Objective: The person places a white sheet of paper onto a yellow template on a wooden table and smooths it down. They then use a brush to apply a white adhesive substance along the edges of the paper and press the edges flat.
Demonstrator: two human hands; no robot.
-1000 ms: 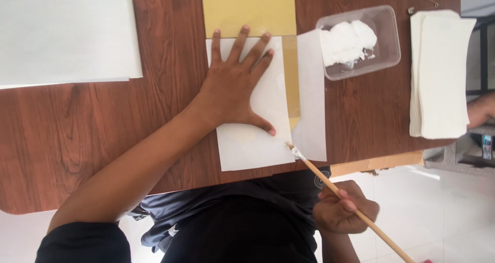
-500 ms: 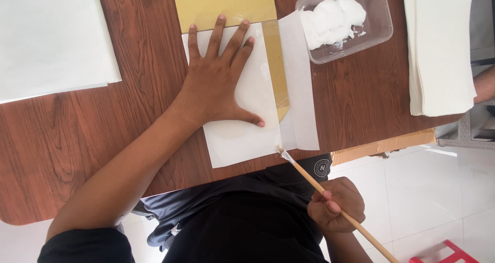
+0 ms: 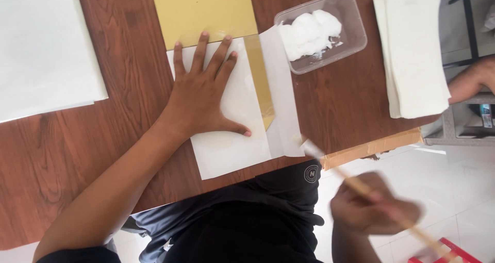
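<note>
while the left hand (image 3: 206,100) lies flat, palm down, fingers spread wide and thumb splayed toward the near edge, it pins a white rectangular sheet of paper (image 3: 227,139) against the brown wood-grain table (image 3: 103,139). judged: the spread fingers share pressure over a broad patch so the sheet cannot slide or curl.

- white sheet overlaps a glossy yellow card sheet (image 3: 206,10), which runs out from under it toward the far side; a narrow band of yellow shows again just right of the hand.
- a translucent white paper strip (image 3: 281,98) lies along the sheet's right edge, over that yellow band, reaching down to the table's near edge.
- right hand (image 3: 374,211), blurred, is off the table over the pale floor; fingers closed around a long thin wooden-handled brush (image 3: 361,188). exact pinch cannot be told through the blur. brush tip points at the strip's lower right corner, touching or just beside it; cannot tell which.
- clear plastic rectangular tub holding white paste (image 3: 322,31) stands near the strip's far end, probably kept within the brush's reach.
- stack of folded white papers (image 3: 412,51) lies at the table's right; another large white sheet (image 3: 41,46) at the far left, well apart from the work.
- another person's hand (image 3: 472,80) shows at the right edge, beside the folded stack.
- tan tape (image 3: 371,149) runs along the table's near right edge.
</note>
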